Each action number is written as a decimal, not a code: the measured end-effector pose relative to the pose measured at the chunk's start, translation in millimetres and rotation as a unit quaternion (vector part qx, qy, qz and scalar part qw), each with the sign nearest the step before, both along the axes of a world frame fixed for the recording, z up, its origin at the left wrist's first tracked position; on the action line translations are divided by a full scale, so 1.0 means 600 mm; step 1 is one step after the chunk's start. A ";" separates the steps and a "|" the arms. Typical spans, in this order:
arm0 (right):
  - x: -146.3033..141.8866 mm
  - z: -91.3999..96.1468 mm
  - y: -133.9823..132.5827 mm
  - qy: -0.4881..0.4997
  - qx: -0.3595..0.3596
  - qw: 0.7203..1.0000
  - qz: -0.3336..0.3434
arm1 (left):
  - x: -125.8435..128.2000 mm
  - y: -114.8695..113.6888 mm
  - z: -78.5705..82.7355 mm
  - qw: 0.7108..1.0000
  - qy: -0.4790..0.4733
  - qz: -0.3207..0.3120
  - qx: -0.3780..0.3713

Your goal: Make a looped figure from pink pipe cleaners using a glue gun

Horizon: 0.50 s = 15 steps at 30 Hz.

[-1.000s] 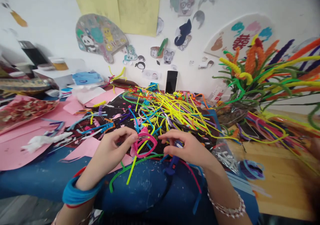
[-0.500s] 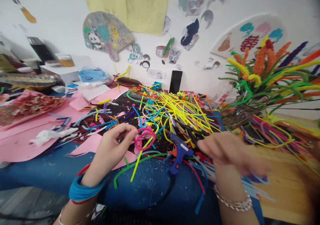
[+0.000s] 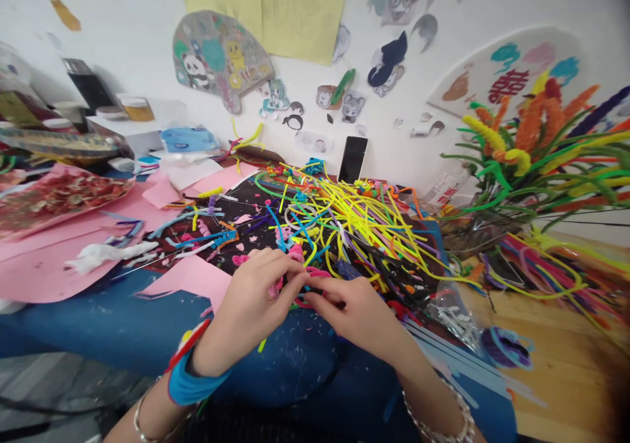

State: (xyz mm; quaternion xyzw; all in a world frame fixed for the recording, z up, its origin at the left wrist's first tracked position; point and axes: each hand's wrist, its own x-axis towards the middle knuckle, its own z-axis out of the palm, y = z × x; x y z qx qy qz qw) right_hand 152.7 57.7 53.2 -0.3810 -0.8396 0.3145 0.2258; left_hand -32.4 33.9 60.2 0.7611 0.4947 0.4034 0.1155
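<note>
My left hand (image 3: pixel 251 308) and my right hand (image 3: pixel 357 312) meet over the blue table cover (image 3: pixel 98 325). Both pinch a pink pipe cleaner loop (image 3: pixel 310 275), fingers pressed together around it. A blue band wraps my left wrist (image 3: pixel 189 380); a beaded bracelet sits on my right wrist (image 3: pixel 443 423). Just beyond my fingers lies a big tangle of yellow, blue and green pipe cleaners (image 3: pixel 344 223) on a dark mat. The blue glue gun is mostly hidden under my right hand.
Pink paper sheets (image 3: pixel 44 266) lie at the left. A phone (image 3: pixel 352 159) leans on the wall. A bunch of fuzzy stems (image 3: pixel 536 147) stands at the right, with a purple coil (image 3: pixel 506 348) and a clear bag (image 3: pixel 455 318) on the wooden table (image 3: pixel 566 377).
My right hand swung out to the right, then came back to the pink loop. Both hands now grip it closer together. The view shifted slightly left.
</note>
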 end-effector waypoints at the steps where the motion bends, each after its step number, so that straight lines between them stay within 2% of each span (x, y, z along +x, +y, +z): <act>1: 0.000 -0.003 0.000 -0.004 0.009 1.000 -0.005 | 0.001 0.000 0.000 1.000 0.004 -0.003 0.004; 10: -0.012 -0.009 0.001 -0.067 0.055 0.995 -0.044 | 0.007 -0.005 -0.006 1.000 0.018 -0.004 0.025; 15: -0.013 -0.019 0.002 -0.070 0.081 0.993 -0.054 | 0.006 -0.003 -0.006 0.999 0.025 -0.003 0.027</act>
